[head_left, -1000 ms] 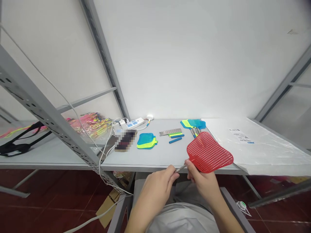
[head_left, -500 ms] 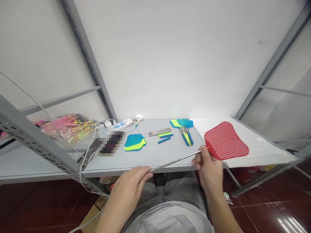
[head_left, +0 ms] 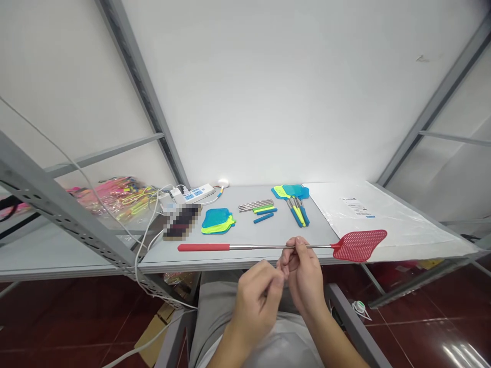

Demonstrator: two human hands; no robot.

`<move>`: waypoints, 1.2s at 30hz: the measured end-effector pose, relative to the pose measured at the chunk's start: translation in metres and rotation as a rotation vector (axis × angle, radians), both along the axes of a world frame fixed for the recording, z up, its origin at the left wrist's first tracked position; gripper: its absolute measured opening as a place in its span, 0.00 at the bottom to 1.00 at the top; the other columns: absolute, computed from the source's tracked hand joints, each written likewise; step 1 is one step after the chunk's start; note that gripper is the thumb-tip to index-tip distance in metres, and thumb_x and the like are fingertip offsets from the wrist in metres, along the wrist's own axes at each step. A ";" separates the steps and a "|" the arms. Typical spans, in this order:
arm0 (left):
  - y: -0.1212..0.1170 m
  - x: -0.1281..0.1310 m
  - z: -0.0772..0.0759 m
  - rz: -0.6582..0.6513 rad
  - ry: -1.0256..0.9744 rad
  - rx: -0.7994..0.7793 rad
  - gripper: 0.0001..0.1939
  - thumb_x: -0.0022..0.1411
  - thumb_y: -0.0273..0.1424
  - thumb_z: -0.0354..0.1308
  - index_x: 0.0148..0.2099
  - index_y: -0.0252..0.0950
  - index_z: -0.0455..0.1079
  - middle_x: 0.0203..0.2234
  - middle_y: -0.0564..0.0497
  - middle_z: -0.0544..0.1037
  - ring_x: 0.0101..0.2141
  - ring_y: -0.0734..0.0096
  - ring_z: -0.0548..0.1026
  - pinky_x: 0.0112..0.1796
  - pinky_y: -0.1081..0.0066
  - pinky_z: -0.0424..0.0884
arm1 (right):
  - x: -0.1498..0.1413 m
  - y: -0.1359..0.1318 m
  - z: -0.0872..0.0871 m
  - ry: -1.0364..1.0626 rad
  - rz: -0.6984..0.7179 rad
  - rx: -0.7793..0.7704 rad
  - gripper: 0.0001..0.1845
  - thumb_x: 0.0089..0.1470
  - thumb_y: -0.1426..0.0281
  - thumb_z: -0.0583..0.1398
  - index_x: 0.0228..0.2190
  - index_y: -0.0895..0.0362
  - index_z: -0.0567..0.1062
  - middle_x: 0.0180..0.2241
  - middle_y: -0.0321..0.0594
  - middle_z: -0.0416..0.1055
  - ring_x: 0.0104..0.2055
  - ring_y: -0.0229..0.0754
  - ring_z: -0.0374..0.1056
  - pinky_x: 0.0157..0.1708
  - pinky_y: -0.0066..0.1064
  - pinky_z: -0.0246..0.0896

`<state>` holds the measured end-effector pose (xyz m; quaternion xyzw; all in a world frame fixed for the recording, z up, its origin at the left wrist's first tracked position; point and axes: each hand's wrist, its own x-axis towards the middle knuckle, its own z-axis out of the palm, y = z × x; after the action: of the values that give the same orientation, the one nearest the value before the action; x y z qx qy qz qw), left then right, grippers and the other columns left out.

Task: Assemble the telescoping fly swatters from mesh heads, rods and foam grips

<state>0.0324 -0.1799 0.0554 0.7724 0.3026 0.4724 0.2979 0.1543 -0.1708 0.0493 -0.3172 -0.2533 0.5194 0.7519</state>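
Observation:
A red fly swatter (head_left: 358, 246) is held level over the table's front edge, its perforated head to the right and its red grip (head_left: 204, 247) to the left. My right hand (head_left: 307, 278) is closed round its thin metal rod (head_left: 268, 247) between thumb and fingers. My left hand (head_left: 259, 294) is below the rod, close against the right fingertips, its fingers curled. What those curled fingers hold, if anything, is hidden. Behind them lie several metal rods (head_left: 256, 205), loose blue and yellow-green grips (head_left: 264, 218), and blue and yellow-green swatter heads (head_left: 217, 220).
Blue and yellow-green fly swatters (head_left: 293, 193) lie gathered at the back of the table. A power strip (head_left: 199, 193) with white cables and a blurred dark object (head_left: 182, 222) sit left. White wrapped sheeting (head_left: 345, 204) covers the right end. A metal shelf post (head_left: 72, 214) stands at left.
My left hand has let go of the swatter's grip end and moved right, beside my right hand. The swatter has turned from slanted to level, its head tipped more edge-on.

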 end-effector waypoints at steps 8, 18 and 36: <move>0.018 0.002 -0.021 0.033 -0.540 -0.400 0.22 0.70 0.48 0.44 0.33 0.37 0.63 0.23 0.55 0.61 0.24 0.74 0.61 0.25 0.73 0.58 | -0.005 -0.005 -0.003 -0.087 0.072 0.026 0.16 0.61 0.57 0.57 0.29 0.55 0.71 0.14 0.30 0.65 0.15 0.32 0.58 0.19 0.25 0.56; 0.031 -0.027 -0.001 0.291 -0.925 -0.226 0.24 0.69 0.37 0.49 0.20 0.38 0.54 0.16 0.57 0.53 0.20 0.74 0.55 0.25 0.70 0.54 | 0.055 -0.004 0.017 -0.035 -0.114 0.024 0.14 0.58 0.59 0.61 0.27 0.57 0.72 0.13 0.26 0.57 0.15 0.30 0.54 0.21 0.25 0.59; 0.024 -0.010 -0.003 0.180 -0.850 -0.532 0.25 0.68 0.43 0.50 0.21 0.38 0.53 0.16 0.58 0.53 0.19 0.77 0.52 0.21 0.73 0.50 | 0.044 0.003 0.009 0.021 -0.004 0.003 0.12 0.56 0.62 0.64 0.29 0.56 0.72 0.16 0.26 0.55 0.17 0.29 0.53 0.22 0.24 0.57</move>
<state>0.0223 -0.1562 0.0520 0.3802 0.3296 0.6752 0.5394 0.1983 -0.1680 0.0581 -0.3109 -0.2455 0.5211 0.7560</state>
